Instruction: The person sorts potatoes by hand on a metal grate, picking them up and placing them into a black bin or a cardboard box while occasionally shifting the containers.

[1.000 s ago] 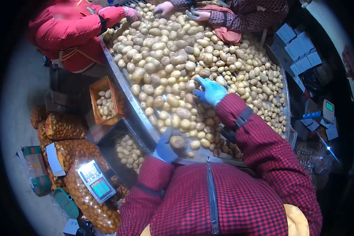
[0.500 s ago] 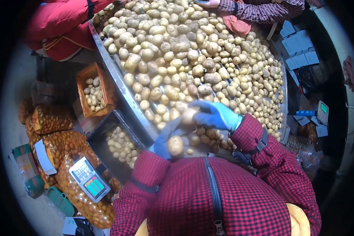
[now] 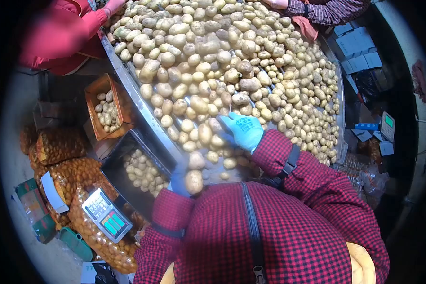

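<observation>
My left hand (image 3: pixel 178 179), in a blue glove and blurred, is closed around two potatoes near my body. One potato (image 3: pixel 194 182) sits low against the palm, and a second potato (image 3: pixel 196 161) rests just above it. My right hand (image 3: pixel 245 132), also blue-gloved, reaches over the near part of the heap with its fingers apart. Right at its fingertips lies a potato (image 3: pixel 216 125). The sorting table (image 3: pixel 149 120) has a metal edge and carries a wide spread of potatoes (image 3: pixel 199 104), larger on the left and smaller on the right.
Left of the table stand an orange crate (image 3: pixel 89 102) and a black bin (image 3: pixel 110 163), both holding potatoes. Filled net sacks (image 3: pixel 80 177) and a scale display (image 3: pixel 107 215) are at lower left. Co-workers' sleeves (image 3: pixel 317 10) reach in from the far side. White boxes (image 3: pixel 357 45) are stacked right.
My right hand has left the potato it held, now with my left hand, and moved to the heap. My left hand has drawn back left. The red-sleeved person's arm has shifted.
</observation>
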Action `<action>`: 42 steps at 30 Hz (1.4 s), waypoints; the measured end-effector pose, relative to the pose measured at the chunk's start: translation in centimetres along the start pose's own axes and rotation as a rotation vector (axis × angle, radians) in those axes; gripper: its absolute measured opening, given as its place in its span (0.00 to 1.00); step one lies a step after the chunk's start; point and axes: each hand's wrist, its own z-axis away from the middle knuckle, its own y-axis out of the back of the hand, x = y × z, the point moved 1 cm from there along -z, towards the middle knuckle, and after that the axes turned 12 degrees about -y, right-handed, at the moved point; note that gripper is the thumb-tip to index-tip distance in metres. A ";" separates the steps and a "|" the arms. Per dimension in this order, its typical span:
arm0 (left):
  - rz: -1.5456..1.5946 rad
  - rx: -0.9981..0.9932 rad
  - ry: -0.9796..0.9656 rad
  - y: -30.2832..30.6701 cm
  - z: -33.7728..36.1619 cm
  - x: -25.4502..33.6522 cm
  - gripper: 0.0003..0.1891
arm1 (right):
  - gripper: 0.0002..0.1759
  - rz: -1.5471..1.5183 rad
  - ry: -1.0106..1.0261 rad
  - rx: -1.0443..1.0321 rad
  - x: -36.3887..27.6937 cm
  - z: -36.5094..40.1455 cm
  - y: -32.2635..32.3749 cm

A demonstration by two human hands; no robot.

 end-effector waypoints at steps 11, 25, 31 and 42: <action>0.314 0.068 -0.060 -2.4 0.4 -0.9 0.31 | 0.21 -0.217 -0.036 -0.016 5.4 5.1 -2.2; 0.067 0.081 -0.055 -1.5 0.4 -3.5 0.32 | 0.24 -0.369 -0.267 0.273 10.0 -0.9 4.1; -0.411 0.213 -0.297 -3.9 0.9 -4.1 0.38 | 0.31 -0.053 -0.153 0.229 11.0 -7.4 3.5; 0.247 0.020 -0.139 -3.1 -0.9 -3.6 0.37 | 0.22 -1.586 -0.276 -0.349 12.9 -1.1 2.6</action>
